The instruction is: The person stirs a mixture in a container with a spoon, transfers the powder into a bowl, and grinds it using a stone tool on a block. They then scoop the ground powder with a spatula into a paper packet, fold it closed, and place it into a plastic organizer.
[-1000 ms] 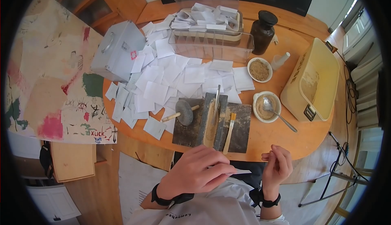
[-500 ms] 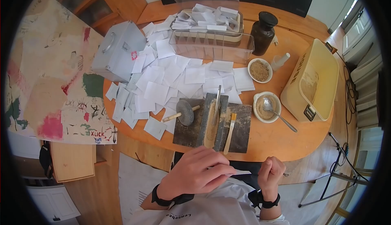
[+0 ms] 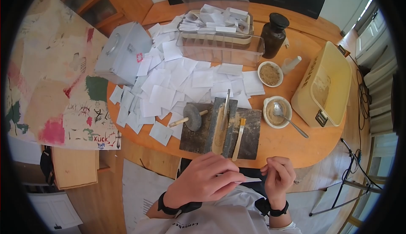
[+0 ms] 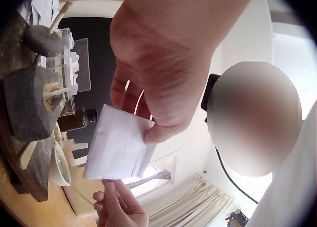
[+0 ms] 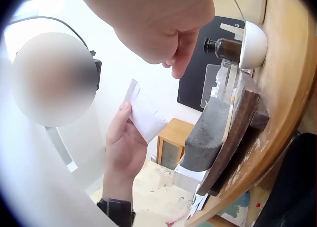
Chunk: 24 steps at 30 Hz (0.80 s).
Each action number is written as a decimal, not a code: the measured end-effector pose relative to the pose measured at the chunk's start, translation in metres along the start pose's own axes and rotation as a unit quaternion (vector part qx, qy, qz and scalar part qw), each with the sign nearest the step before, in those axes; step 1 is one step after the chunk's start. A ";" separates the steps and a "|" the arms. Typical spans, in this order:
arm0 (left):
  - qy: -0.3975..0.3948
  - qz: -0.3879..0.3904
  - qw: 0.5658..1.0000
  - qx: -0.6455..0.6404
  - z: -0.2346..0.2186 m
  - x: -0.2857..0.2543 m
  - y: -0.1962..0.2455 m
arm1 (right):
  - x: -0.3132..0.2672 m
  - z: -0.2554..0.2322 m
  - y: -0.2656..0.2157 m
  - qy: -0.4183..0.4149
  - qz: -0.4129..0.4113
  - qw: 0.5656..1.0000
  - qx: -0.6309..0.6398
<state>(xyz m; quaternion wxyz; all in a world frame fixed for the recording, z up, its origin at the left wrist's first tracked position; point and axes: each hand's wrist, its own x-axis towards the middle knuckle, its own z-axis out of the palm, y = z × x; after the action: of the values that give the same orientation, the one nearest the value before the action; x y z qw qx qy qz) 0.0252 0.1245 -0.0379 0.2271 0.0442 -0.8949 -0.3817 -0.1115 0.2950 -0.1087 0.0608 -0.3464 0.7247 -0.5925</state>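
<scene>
My left hand pinches a folded white paper packet between thumb and fingers, over my lap at the front of the table. The packet hangs from the fingertips in the left wrist view. Just right of it, my right hand is raised with fingers curled and thumb against them; nothing shows in its grasp. Beyond the left hand stands a dark stone grinding trough with brown powder and a slim metal tool in it. To its left rests a stone wheel on a wooden handle.
A brush lies on a dark board. At right are a powder bowl with a spoon, another bowl, a brown bottle and a yellow bin. White papers, a metal box and a clear organizer fill the left and back.
The right hand first closed into a fist, then loosened its fingers and came a little left, closer to the packet. The left hand and its packet have stayed in place.
</scene>
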 end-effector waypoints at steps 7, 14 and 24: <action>0.016 0.008 1.000 0.001 0.003 -0.002 -0.004 | -0.004 -0.010 -0.001 -0.089 0.031 0.995 -0.013; 0.018 0.021 1.000 -0.003 0.003 0.002 -0.003 | -0.008 -0.011 0.001 -0.102 0.066 0.993 -0.007; 0.010 0.013 1.000 -0.006 0.002 0.002 -0.001 | -0.012 -0.015 0.018 -0.024 -0.025 0.999 -0.026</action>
<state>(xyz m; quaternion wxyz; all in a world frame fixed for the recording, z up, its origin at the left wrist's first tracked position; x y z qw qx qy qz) 0.0227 0.1247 -0.0396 0.2409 0.0347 -0.8907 -0.3840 -0.1175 0.3154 -0.1245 0.0541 -0.3800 0.7293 -0.5664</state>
